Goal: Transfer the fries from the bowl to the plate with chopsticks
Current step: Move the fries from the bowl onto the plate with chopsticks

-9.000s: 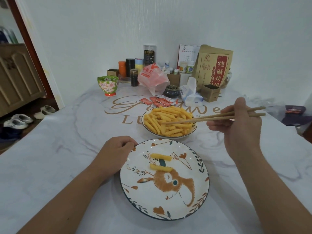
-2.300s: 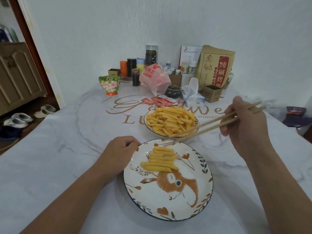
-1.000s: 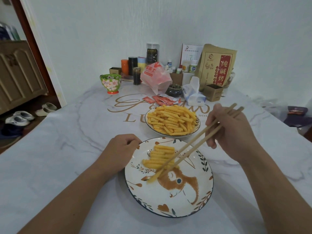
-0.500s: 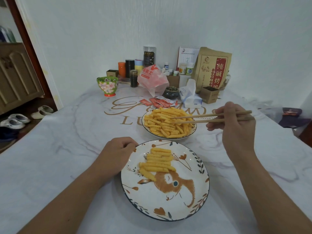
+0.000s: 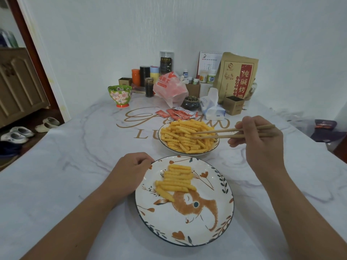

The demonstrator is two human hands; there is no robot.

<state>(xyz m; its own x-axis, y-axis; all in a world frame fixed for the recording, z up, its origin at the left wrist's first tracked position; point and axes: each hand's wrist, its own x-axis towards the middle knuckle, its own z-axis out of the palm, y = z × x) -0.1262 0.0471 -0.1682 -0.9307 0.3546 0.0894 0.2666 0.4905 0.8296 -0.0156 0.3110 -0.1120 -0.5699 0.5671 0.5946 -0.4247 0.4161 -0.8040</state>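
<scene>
Right hand [image 5: 262, 147] pinches wooden chopsticks [image 5: 221, 133], tips slightly parted over crinkle fries [image 5: 187, 136] in the white bowl [image 5: 216, 146]; left hand [image 5: 129, 173] grips the rabbit-painted plate's [image 5: 228, 203] left rim, steadying it.

Single view only, worn on the head, wide-angle, with straight lines bowing toward the frame edges. Looks forward and steeply down across the white marble-patterned table [image 5: 62, 184] from its near edge. Closest to the lens: both forearms, entering from the bottom corners. Near centre, the round white plate painted with an orange rabbit [image 5: 206, 229]; just beyond it, the shallow white bowl heaped with yellow fries [image 5: 187, 137]. Farther off, the textured white wall [image 5: 169, 25] fills the top. At far left, a brown wooden door frame [image 5: 35, 53].
</scene>
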